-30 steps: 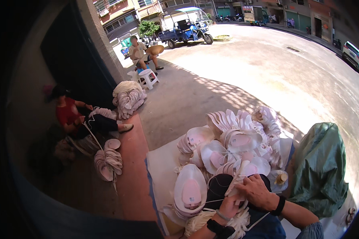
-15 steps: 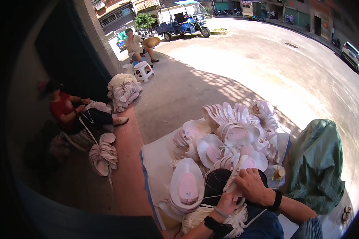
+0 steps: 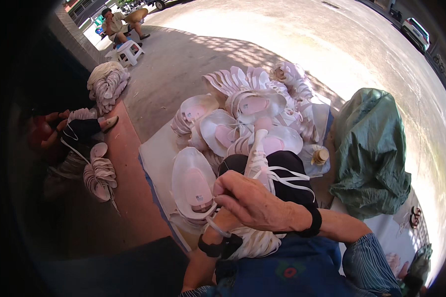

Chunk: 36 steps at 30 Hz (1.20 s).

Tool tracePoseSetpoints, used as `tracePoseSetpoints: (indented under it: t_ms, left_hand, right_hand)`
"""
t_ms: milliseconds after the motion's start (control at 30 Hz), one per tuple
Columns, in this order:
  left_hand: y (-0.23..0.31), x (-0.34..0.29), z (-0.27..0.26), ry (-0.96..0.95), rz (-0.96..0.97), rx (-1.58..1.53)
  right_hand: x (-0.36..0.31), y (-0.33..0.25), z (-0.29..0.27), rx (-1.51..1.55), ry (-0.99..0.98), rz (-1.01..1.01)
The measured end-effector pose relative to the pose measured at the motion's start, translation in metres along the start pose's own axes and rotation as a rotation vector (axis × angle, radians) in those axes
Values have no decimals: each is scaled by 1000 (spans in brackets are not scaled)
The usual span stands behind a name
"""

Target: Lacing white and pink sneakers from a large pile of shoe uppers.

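Note:
On my lap lies a white shoe upper [image 3: 255, 157] with pink lining, its white shoelace [image 3: 287, 174] threaded through the eyelets and looping to the right over dark cloth. My right hand [image 3: 255, 200] reaches across to the left in front of the upper, thumb and fingers pinched on what looks like a white lace end. Beneath it, my left hand [image 3: 226, 218] is mostly covered, its fingers hidden. A bundle of off-white laces [image 3: 255, 242] rests on my lap below the wrists. Close by on the left stands a stack of shoe uppers [image 3: 195, 180].
More shoe uppers [image 3: 255, 105] are heaped ahead on a pale sheet [image 3: 153, 148]. To their right are a clear container with a tan cap [image 3: 320, 157] and a green tarp-covered pile [image 3: 371, 153]. Two people sit at left, near a white stool [image 3: 129, 53] and further stacks [image 3: 108, 86].
My right hand has come off the upper and moved left, now pinching over my left hand. The upper lies on my lap with its lace loops showing. The view has tilted down and shifted right.

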<state>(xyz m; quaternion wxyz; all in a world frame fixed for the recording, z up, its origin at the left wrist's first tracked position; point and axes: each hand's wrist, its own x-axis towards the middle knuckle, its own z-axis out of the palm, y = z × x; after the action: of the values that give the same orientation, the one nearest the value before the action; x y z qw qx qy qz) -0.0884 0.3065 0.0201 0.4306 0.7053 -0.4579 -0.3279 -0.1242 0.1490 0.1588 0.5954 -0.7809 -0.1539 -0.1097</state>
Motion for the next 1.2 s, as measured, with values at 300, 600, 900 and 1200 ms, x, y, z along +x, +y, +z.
tracePoseSetpoints:
  t_ms: [300,600,900,1200]
  left_hand:
    - [68,35,-33,428,-231,-553]
    - [61,-19,-104,466,181,-1465]
    - [66,-22,-130,415,420,-1421]
    - [43,-39,-147,579,202,-1279]
  right_hand:
    - [-30,-53,78,233,-306,-449]
    - [-87,64,-58,-402,276,343]
    - [-98,82,-60,-698,-43,165]
    - [-109,95,-66,-800,-28,192]
